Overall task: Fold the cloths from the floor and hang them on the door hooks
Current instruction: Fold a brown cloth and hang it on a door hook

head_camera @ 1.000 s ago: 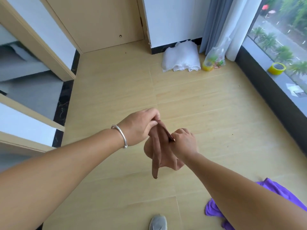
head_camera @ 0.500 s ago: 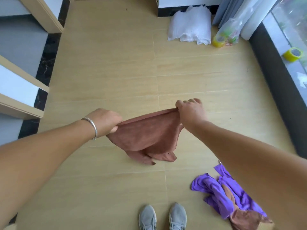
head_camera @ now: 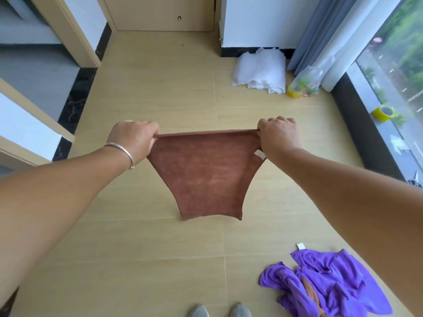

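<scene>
A brown cloth (head_camera: 206, 172) hangs spread out in the air above the floor, its top edge stretched straight between my hands. My left hand (head_camera: 134, 138), with a silver bracelet on the wrist, pinches the top left corner. My right hand (head_camera: 278, 133) pinches the top right corner, beside a small white label. The cloth's lower edge hangs free. On the floor at the lower right lies a crumpled purple cloth (head_camera: 329, 284) with a strip of brown cloth (head_camera: 309, 291) showing within it. No door hooks are in view.
A closed wooden door (head_camera: 160, 12) stands at the far end. A white plastic bundle (head_camera: 261, 69) and a clear bag (head_camera: 305, 83) lie by the curtain (head_camera: 313, 30). A yellow tape roll (head_camera: 384, 112) sits on the window sill. My shoes (head_camera: 219, 311) show at the bottom edge.
My hands have moved apart and the bunched brown cloth has been pulled open into a flat hanging sheet. The camera has tilted back up toward the door.
</scene>
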### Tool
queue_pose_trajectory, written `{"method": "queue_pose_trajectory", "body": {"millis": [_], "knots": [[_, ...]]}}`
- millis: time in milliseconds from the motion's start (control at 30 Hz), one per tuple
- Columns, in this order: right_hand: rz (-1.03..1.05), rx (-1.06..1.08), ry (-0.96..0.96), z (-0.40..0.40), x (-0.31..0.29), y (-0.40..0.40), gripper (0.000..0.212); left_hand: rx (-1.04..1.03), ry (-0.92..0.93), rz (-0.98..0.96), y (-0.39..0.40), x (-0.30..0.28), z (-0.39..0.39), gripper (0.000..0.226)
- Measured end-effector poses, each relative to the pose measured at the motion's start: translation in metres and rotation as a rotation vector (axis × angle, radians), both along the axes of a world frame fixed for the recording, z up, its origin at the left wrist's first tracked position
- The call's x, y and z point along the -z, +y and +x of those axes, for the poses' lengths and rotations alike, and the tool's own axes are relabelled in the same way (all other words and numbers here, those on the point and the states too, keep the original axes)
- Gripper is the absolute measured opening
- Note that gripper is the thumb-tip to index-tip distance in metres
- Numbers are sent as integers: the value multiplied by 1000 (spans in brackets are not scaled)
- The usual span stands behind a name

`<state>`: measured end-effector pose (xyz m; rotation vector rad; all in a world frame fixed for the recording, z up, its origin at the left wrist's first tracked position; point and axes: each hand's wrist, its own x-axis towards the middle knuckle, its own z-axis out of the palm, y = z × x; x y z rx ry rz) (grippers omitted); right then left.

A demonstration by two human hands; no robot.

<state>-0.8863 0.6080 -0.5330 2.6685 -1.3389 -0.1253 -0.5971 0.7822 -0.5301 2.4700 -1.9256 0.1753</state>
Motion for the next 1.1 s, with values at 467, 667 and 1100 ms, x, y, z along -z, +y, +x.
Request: {"method": "queue_pose_trajectory", "body": {"millis": [467,667,1100], "knots": [[182,-281,71,-117,82,152,25,-179,282,148,170,64,-96,6],[348,-297,221,-197,171,253,29,-260,442,266,281,166,-179,15],[628,-211,413,-323,317,406,21,-194,622,503,436,331,-292,17]]}}
